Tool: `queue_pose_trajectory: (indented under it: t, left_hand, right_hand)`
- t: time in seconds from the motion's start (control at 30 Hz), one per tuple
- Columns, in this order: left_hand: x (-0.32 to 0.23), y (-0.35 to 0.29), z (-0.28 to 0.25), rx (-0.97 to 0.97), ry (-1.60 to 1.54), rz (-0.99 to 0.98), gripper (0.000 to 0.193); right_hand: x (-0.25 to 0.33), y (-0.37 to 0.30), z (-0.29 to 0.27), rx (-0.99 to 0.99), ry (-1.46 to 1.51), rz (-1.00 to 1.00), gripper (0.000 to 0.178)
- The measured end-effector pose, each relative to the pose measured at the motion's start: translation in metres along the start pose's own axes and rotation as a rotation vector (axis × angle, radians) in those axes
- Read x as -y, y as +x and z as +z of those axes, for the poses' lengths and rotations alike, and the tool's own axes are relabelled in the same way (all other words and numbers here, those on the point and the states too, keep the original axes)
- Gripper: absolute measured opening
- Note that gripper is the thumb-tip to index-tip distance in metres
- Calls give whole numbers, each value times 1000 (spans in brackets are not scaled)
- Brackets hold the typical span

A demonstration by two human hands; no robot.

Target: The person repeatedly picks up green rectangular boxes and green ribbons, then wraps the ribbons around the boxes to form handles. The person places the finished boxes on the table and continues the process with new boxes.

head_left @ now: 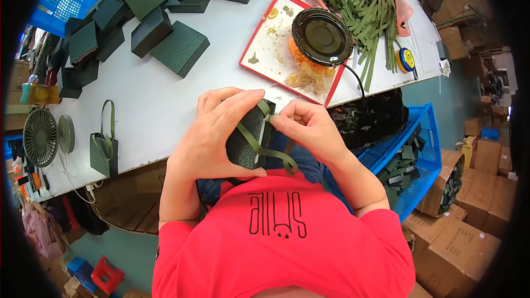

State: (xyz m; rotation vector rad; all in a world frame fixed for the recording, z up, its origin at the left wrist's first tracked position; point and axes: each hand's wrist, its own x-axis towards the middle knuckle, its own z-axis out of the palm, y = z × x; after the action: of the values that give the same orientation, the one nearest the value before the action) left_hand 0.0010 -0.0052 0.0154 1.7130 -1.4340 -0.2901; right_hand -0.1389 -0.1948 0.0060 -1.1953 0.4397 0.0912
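My left hand [200, 138] wraps round a small dark green box [238, 149], tilted just in front of the table edge, with the thumb along its near side. An olive-green ribbon [249, 137] crosses the box, and a loop of it sticks out at the near right. At the box's far right edge, my right hand [310, 127] pinches the ribbon between thumb and forefinger; its very end is hidden by the fingertips. A similar box with a ribbon handle [104, 152] stands on the table to the left.
Several dark green boxes [182, 49] lie at the table's far left. A red-edged board [259, 49] carries a round black-topped pot [322, 36]. Beyond it are olive ribbon strips [359, 0] in a pink bag. A blue crate [422, 171] stands right, a fan [40, 138] left.
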Motion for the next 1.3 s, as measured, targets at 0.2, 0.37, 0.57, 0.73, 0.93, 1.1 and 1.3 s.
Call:
queue_pose_trajectory:
  t: [0.2,0.37,0.57,0.73,0.93,1.1,1.3]
  left_hand:
    - [-1,2,-1,8,18,12,107]
    - [-1,1,-1,12,26,30,104]
    - [-3,3,-2,83,101,74,104]
    - [-4,3,1,107,126,66,105]
    - [2,-1,-2,47,35,6,103]
    - [-1,1,0,96,59,-14,112]
    - [-1,3,5,86,88,54,113]
  right_hand:
    - [-3,7,0,-9,-51,21,18]
    - [-2,8,2,-20,-81,64,19]
    - [-10,13,-6,54,-278,24,23]
    - [-18,16,-10,58,-315,24,24]
    - [-2,5,-17,1,-178,56,34]
    - [-23,3,-17,-82,-179,-111,32]
    - [-31,10,-9,-22,-248,-83,27]
